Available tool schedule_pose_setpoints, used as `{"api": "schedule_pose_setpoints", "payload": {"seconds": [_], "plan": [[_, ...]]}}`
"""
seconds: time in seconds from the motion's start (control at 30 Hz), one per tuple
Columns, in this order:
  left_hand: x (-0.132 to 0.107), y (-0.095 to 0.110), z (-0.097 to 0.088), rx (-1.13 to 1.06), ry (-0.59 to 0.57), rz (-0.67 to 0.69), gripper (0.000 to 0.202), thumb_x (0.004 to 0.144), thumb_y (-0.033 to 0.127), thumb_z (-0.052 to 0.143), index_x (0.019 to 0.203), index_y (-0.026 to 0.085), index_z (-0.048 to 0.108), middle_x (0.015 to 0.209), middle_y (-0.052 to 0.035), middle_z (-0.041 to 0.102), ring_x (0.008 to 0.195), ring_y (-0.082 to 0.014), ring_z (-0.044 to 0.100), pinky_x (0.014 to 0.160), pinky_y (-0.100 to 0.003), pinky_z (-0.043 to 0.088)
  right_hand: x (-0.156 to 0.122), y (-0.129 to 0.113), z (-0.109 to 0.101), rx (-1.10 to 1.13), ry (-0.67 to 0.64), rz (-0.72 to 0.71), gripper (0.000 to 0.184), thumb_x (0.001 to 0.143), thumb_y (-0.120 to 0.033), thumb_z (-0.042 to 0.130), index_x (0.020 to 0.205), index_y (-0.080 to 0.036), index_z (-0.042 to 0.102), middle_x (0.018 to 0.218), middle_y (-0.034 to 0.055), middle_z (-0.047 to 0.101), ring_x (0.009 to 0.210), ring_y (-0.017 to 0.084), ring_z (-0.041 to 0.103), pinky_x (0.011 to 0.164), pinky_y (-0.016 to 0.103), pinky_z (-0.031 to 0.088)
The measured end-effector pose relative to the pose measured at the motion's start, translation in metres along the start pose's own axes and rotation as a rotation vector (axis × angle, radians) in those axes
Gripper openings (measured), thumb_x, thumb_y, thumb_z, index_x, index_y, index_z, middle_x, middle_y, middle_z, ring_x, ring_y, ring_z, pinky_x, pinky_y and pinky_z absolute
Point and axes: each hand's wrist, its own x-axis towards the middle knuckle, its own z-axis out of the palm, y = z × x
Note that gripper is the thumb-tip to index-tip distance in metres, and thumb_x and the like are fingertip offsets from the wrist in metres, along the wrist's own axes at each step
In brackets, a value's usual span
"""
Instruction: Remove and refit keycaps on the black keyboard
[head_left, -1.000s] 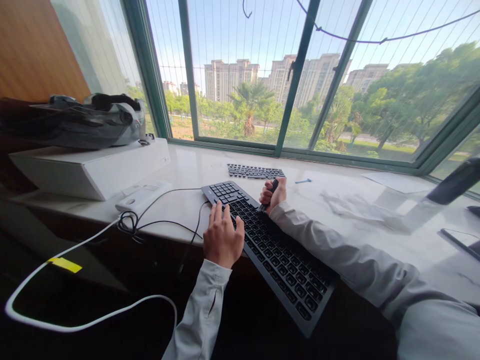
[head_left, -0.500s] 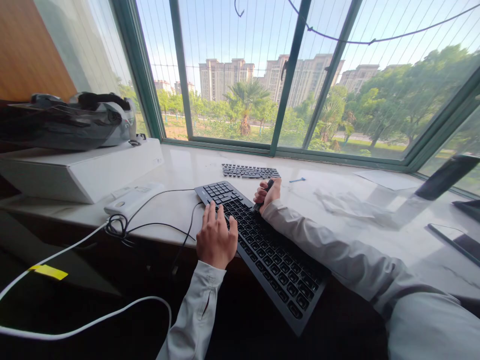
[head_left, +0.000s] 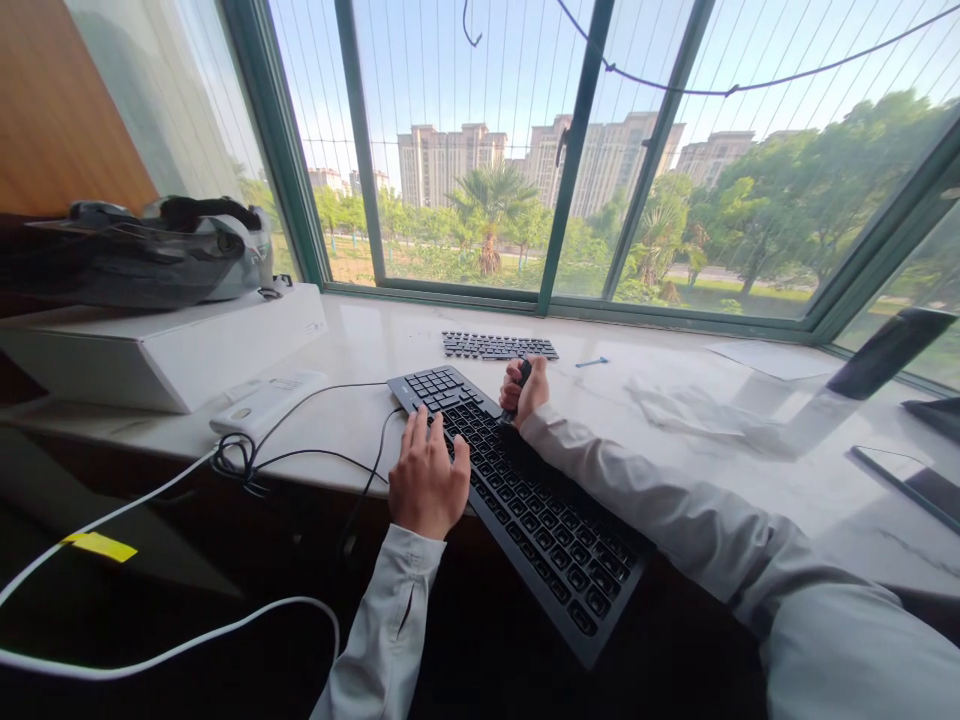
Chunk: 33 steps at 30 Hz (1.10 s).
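A black keyboard (head_left: pixel 551 525) lies slantwise on the white sill, its near end jutting past the edge. My left hand (head_left: pixel 427 480) rests flat on the keyboard's left edge, fingers stretched out over the keys. My right hand (head_left: pixel 523 390) is closed round a small dark tool (head_left: pixel 519 385) whose tip points down at the keys near the far end. A flat sheet of black keycaps (head_left: pixel 499 346) lies just beyond, near the window frame.
A white box (head_left: pixel 172 345) with a dark helmet-like thing (head_left: pixel 142 250) on top stands at the left. A small white device (head_left: pixel 262 398), black cable (head_left: pixel 300 455) and white cable (head_left: pixel 112 515) lie beside it. A blue tool (head_left: pixel 592 361), clear wrap (head_left: pixel 697 410) and dark devices (head_left: pixel 892 350) sit at the right.
My right hand with the dark tool has shifted slightly left along the keyboard's far end. The left hand has stayed on the keyboard. The view has drifted a little.
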Motion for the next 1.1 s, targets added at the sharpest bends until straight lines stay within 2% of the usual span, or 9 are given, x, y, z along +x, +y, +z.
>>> {"api": "schedule_pose_setpoints", "payload": {"seconds": [0.1, 0.23, 0.4, 0.53, 0.67, 0.8, 0.9, 0.97, 1.1], "plan": [[0.0, 0.0, 0.0, 0.002, -0.002, 0.001, 0.048, 0.092, 0.033, 0.038, 0.13, 0.009, 0.054, 0.146, -0.0135, 0.042, 0.136, -0.0266, 0.035, 0.109, -0.041, 0.036, -0.004, 0.003, 0.005, -0.101, -0.088, -0.008, 0.037, 0.087, -0.045, 0.031, 0.057, -0.023, 0.028, 0.038, -0.0098, 0.019, 0.032, 0.005, 0.007, 0.03, 0.016, 0.009], [-0.001, 0.0, 0.0, -0.003, 0.012, 0.007, 0.048, 0.092, 0.033, 0.038, 0.13, 0.009, 0.055, 0.146, -0.0138, 0.042, 0.136, -0.0269, 0.036, 0.108, -0.041, 0.037, -0.002, -0.001, 0.005, -0.035, 0.022, 0.025, 0.038, 0.087, -0.047, 0.027, 0.057, -0.023, 0.024, 0.038, -0.0107, 0.014, 0.032, 0.006, 0.005, 0.029, 0.017, 0.008], [-0.001, 0.001, 0.001, -0.018, 0.016, -0.003, 0.048, 0.092, 0.034, 0.038, 0.13, 0.01, 0.055, 0.145, -0.0139, 0.042, 0.136, -0.0277, 0.036, 0.108, -0.042, 0.038, 0.005, -0.009, -0.006, 0.173, 0.188, 0.162, 0.036, 0.086, -0.046, 0.028, 0.058, -0.023, 0.024, 0.039, -0.0112, 0.015, 0.031, 0.006, 0.008, 0.029, 0.017, 0.009], [-0.001, 0.001, 0.001, -0.016, 0.028, 0.005, 0.048, 0.092, 0.034, 0.038, 0.129, 0.01, 0.055, 0.145, -0.0137, 0.043, 0.136, -0.0276, 0.037, 0.108, -0.042, 0.039, 0.011, -0.011, -0.016, 0.286, 0.218, 0.28, 0.032, 0.085, -0.04, 0.026, 0.059, -0.023, 0.021, 0.039, -0.011, 0.013, 0.031, 0.006, 0.01, 0.03, 0.017, 0.012], [-0.001, 0.0, -0.001, -0.017, 0.018, 0.004, 0.047, 0.092, 0.034, 0.038, 0.129, 0.011, 0.055, 0.146, -0.0131, 0.042, 0.135, -0.027, 0.037, 0.107, -0.042, 0.039, 0.008, -0.01, -0.013, 0.244, 0.238, 0.172, 0.032, 0.086, -0.042, 0.028, 0.06, -0.023, 0.023, 0.04, -0.0112, 0.014, 0.031, 0.006, 0.01, 0.029, 0.017, 0.011], [-0.001, 0.0, -0.002, -0.022, 0.01, -0.003, 0.048, 0.092, 0.034, 0.038, 0.129, 0.01, 0.055, 0.146, -0.0134, 0.042, 0.135, -0.0272, 0.037, 0.107, -0.042, 0.039, 0.0, -0.005, -0.002, 0.098, 0.107, 0.003, 0.034, 0.087, -0.042, 0.028, 0.059, -0.023, 0.027, 0.04, -0.0109, 0.016, 0.032, 0.006, 0.007, 0.03, 0.018, 0.009], [0.0, 0.0, -0.001, -0.022, 0.012, -0.001, 0.048, 0.092, 0.034, 0.038, 0.129, 0.01, 0.055, 0.145, -0.0138, 0.042, 0.135, -0.0273, 0.037, 0.108, -0.042, 0.038, -0.004, -0.001, 0.004, -0.008, 0.019, 0.007, 0.035, 0.087, -0.042, 0.028, 0.058, -0.023, 0.027, 0.04, -0.0105, 0.016, 0.033, 0.006, 0.006, 0.03, 0.017, 0.008], [0.0, 0.001, -0.001, -0.022, 0.015, -0.002, 0.048, 0.092, 0.034, 0.038, 0.129, 0.01, 0.056, 0.145, -0.0139, 0.042, 0.135, -0.0274, 0.037, 0.107, -0.042, 0.039, -0.003, -0.001, 0.005, -0.017, 0.014, 0.036, 0.036, 0.087, -0.043, 0.029, 0.058, -0.023, 0.027, 0.04, -0.0106, 0.016, 0.034, 0.006, 0.005, 0.03, 0.017, 0.007], [-0.001, 0.002, 0.0, -0.019, 0.023, -0.008, 0.047, 0.092, 0.034, 0.038, 0.128, 0.01, 0.056, 0.145, -0.0143, 0.043, 0.135, -0.028, 0.037, 0.106, -0.042, 0.04, 0.0, -0.007, -0.001, 0.142, 0.151, 0.117, 0.034, 0.086, -0.045, 0.03, 0.06, -0.023, 0.025, 0.043, -0.0111, 0.013, 0.036, 0.006, 0.005, 0.031, 0.017, 0.007]]}}
